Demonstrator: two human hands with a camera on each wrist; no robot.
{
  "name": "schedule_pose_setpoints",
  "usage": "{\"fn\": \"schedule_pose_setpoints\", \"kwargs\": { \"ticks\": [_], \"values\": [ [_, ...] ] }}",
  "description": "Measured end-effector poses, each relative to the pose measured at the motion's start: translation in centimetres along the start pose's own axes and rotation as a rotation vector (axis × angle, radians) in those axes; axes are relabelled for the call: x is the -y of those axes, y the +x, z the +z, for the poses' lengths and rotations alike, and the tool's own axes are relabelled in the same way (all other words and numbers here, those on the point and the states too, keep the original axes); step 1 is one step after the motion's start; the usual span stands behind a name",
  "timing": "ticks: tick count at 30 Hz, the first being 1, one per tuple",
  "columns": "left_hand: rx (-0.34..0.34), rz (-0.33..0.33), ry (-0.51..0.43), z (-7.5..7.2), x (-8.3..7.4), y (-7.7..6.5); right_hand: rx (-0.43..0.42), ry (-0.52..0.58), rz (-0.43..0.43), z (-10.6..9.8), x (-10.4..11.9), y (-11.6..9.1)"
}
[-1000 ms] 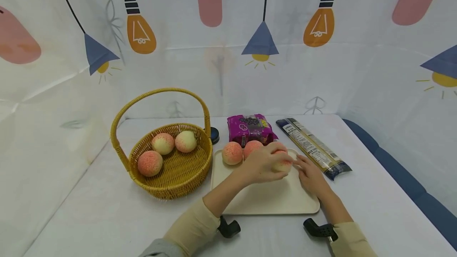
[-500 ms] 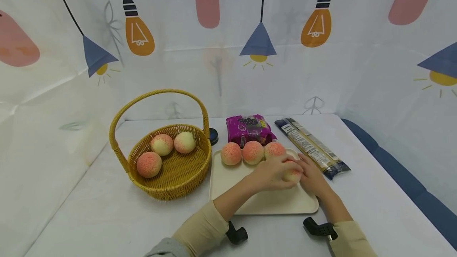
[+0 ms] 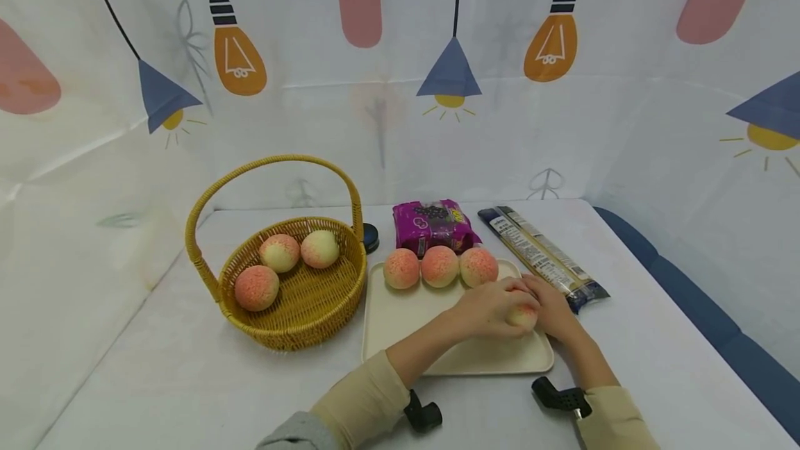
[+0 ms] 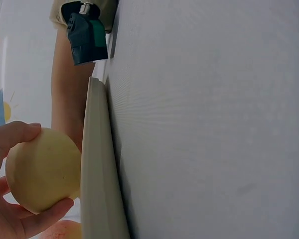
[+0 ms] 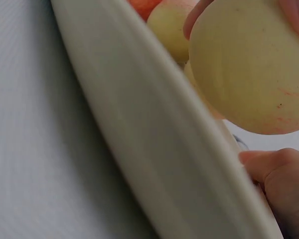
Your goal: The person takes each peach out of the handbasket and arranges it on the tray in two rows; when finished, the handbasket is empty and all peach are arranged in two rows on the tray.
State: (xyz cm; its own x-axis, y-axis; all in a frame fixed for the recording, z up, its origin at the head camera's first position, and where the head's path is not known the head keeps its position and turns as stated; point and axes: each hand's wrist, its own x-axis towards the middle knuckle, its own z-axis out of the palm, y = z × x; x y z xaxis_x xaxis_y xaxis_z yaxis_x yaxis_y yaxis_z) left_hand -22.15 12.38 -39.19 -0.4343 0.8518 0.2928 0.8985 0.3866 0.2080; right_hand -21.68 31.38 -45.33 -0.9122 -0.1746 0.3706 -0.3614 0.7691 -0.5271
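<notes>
Peach (image 3: 522,317) sits grasped in the left hand (image 3: 489,309), thumb and fingers curled round it, with the tray (image 3: 400,325) beneath that hand. Just to its right, the right hand (image 3: 555,309) meets the rim; whether it grips there is hard to tell, its fingers being partly hidden. Loosened too early, so round a peach could roll back towards the wrist. A leftward nudge might scatter the row of peaches (image 3: 439,267) beyond the left hand, while uneven right-hand pressure could shift the tray.

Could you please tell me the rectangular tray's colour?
The rectangular tray is cream, clearest in the head view.
</notes>
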Motion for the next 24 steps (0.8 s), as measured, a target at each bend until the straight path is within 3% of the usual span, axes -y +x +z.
{"fn": "schedule_pose_setpoints", "kwargs": {
  "ticks": [7, 13, 24],
  "values": [
    [0.032, 0.013, -0.055, 0.8, 0.0, 0.4, 0.030, 0.069, 0.084, -0.4, -0.2, 0.1],
    [0.021, 0.041, -0.038, 1.4, 0.0, 0.6, 0.054, 0.133, 0.132, -0.6, -0.5, -0.1],
    [0.028, 0.051, -0.061, 1.7, 0.3, 0.9, 0.054, 0.170, 0.142, -0.8, -0.7, 0.0]
  ]
}}
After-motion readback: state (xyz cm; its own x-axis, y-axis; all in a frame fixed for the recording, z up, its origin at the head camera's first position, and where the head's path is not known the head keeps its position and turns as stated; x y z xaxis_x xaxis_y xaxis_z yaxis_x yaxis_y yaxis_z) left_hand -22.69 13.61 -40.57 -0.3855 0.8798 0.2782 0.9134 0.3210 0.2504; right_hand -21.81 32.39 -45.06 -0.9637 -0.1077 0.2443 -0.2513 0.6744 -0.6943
